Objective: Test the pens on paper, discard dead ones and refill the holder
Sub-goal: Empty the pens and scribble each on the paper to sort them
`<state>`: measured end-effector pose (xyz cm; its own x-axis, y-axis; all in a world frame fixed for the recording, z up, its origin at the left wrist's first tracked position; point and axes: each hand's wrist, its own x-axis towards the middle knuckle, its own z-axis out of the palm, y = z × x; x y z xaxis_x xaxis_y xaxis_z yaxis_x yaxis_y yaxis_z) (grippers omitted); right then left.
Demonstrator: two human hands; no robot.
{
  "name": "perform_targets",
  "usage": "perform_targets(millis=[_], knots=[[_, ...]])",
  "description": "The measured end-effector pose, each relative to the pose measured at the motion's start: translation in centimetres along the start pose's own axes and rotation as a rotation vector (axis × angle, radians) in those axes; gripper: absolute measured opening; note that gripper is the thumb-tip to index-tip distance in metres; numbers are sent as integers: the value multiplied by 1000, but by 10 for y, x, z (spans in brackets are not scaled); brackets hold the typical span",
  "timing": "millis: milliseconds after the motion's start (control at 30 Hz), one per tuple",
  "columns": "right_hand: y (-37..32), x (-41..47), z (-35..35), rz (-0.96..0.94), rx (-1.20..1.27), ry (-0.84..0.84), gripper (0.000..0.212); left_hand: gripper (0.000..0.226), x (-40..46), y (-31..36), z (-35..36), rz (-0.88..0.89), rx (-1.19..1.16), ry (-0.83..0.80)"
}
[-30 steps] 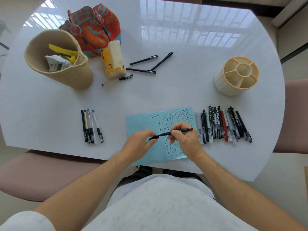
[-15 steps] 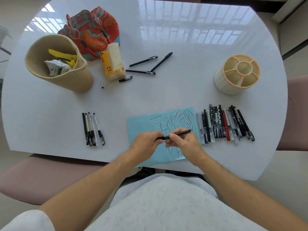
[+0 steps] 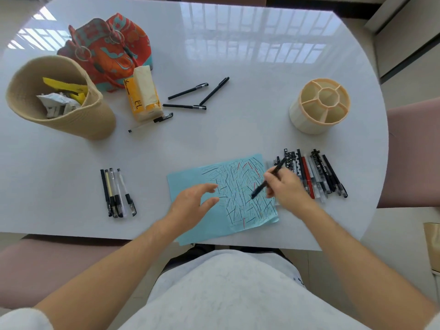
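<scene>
Right hand (image 3: 289,190) grips black pen (image 3: 269,181), tip seemingly touching paper (image 3: 188,225).

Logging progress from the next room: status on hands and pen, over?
Right hand grips black pen, tip over blue paper. Left hand open above paper. Holder empty. Nothing blocking.

The left hand (image 3: 192,206) has let go of the slim black pen (image 3: 268,179) — its fingers now spread loosely over the scribbled light-blue paper (image 3: 190,186) — while the right hand (image 3: 287,189) has swung the pen tip-down toward the sheet.
</scene>
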<state>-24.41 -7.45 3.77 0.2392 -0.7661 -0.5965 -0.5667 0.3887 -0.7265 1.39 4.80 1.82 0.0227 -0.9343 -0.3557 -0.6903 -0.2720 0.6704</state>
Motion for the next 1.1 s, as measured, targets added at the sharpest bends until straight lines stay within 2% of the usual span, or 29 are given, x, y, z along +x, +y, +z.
perform_targets(millis=[100, 167, 300, 433, 533, 700, 867, 1100], knots=[[9, 23, -36, -12, -453, 124, 13, 31, -4, -19, -1, -24, 64, 62], [17, 34, -45, 6, -599, 131, 21, 27, -8, -29, 0, -35, 96, 92], [27, 42, -47, 6, -706, 166, 34, 25, -13, -40, -3, -65, 93, 145], [5, 50, -26, -145, -713, 279, 30, 27, -17, -45, -9, -75, 59, 195], [-37, 67, 16, -301, -647, 192, 25, 30, -20, -50, -13, -89, 43, 187], [-120, 112, 110, -545, -631, 11, 30, 37, -24, -60, -21, -88, 62, 91], [-177, 155, 191, -688, -813, -105, 39, 39, -27, -74, -24, -93, 138, -6], [-193, 180, 236, -733, -1227, -55, 35, 34, -25, -85, -26, -102, 46, -50]])
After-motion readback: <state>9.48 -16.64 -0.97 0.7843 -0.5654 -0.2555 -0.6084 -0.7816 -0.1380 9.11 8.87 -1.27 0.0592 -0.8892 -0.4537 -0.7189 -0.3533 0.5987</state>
